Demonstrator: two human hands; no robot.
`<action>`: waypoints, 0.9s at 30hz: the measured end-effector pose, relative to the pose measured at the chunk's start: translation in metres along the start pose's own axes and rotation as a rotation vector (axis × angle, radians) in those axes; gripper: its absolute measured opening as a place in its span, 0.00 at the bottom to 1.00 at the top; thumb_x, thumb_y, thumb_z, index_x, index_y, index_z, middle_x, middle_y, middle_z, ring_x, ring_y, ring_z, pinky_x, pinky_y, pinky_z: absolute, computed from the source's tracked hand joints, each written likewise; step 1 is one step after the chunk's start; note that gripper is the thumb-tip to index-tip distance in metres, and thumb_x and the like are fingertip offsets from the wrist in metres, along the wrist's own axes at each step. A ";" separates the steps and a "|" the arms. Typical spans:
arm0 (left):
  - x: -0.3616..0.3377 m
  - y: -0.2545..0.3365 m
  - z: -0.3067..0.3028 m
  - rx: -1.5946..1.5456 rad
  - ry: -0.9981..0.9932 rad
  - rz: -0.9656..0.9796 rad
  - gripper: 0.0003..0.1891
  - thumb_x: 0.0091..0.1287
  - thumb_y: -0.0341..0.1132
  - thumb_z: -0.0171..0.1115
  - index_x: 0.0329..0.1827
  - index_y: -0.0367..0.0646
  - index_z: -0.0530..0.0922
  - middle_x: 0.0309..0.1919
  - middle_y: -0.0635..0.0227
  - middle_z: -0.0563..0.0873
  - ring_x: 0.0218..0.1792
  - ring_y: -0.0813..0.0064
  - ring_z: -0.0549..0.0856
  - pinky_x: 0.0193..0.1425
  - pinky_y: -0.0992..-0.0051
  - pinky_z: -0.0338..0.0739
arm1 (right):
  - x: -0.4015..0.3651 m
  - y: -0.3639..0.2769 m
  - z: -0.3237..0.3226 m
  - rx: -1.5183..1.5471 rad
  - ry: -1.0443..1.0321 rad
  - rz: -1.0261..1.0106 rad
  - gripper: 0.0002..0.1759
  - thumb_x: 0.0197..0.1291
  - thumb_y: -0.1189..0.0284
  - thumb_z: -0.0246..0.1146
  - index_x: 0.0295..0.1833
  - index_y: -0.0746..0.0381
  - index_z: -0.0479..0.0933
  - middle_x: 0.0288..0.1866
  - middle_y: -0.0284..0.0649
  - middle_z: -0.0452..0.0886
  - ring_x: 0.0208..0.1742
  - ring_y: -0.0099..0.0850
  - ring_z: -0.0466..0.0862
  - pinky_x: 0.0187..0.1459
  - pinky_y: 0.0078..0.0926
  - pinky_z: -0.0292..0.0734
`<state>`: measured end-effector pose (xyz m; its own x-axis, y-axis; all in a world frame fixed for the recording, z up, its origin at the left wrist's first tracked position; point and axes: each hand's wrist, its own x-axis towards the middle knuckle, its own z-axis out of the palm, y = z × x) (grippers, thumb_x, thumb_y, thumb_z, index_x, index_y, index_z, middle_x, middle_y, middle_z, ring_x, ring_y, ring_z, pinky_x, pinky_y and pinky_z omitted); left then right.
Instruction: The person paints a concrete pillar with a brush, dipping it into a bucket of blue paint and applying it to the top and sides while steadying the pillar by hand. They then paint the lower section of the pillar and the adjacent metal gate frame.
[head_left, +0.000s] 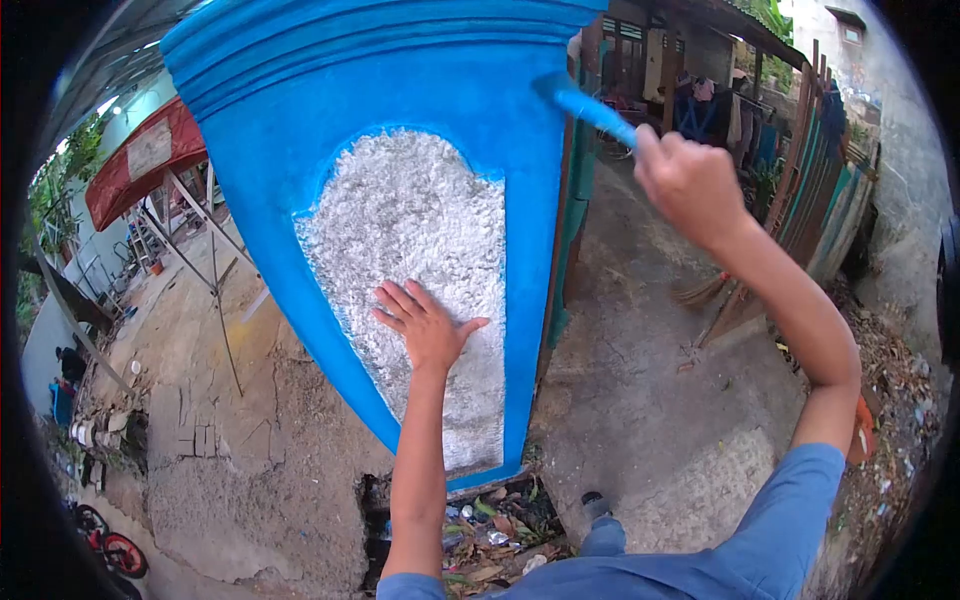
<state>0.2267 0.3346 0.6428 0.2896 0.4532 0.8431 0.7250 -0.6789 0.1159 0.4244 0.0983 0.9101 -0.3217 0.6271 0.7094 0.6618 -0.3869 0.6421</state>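
Observation:
A blue pillar [400, 95] with a ridged top stands in front of me. Set into its face is a rough white textured panel [420, 220] with a curved upper edge. My left hand [425, 325] lies flat on this panel, its fingers spread. Up at the right, my right hand [690, 185] is closed round the handle of a paintbrush [600, 112]. The handle is coated in blue, and the bristles meet the pillar's upper right edge. Slight blur covers the brush and right hand.
Below the pillar is a ditch [490, 535] with leaves and litter. A concrete path [640, 340] runs along the right, with a broom [700, 290] and a fence [810, 180] beside it. A red canopy [145, 160] on poles stands left; a red-wheeled motorbike [115, 550] is at lower left.

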 end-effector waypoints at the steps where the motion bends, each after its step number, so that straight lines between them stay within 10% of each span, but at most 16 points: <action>1: 0.000 0.000 0.000 -0.001 -0.003 0.002 0.77 0.38 0.75 0.64 0.69 0.21 0.26 0.67 0.23 0.28 0.69 0.27 0.27 0.64 0.30 0.25 | -0.010 -0.010 0.009 -0.026 -0.034 -0.050 0.15 0.55 0.73 0.57 0.47 0.70 0.74 0.23 0.38 0.76 0.20 0.31 0.80 0.18 0.28 0.74; 10: 0.001 0.001 -0.002 0.005 0.025 0.010 0.76 0.38 0.75 0.63 0.68 0.19 0.32 0.66 0.21 0.33 0.68 0.23 0.31 0.63 0.27 0.28 | -0.089 -0.080 0.007 0.347 -0.448 -0.288 0.08 0.50 0.73 0.59 0.34 0.67 0.74 0.19 0.36 0.74 0.18 0.29 0.78 0.17 0.27 0.70; 27: 0.002 0.003 -0.002 0.014 0.027 -0.008 0.78 0.35 0.77 0.63 0.69 0.21 0.28 0.67 0.22 0.32 0.69 0.25 0.30 0.64 0.28 0.28 | -0.014 -0.004 -0.005 -0.003 0.111 0.000 0.14 0.56 0.73 0.59 0.47 0.68 0.75 0.22 0.37 0.74 0.19 0.30 0.79 0.17 0.26 0.73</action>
<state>0.2281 0.3327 0.6456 0.2668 0.4431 0.8558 0.7360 -0.6670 0.1158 0.4230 0.0872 0.8991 -0.3953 0.5484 0.7369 0.6598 -0.3886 0.6431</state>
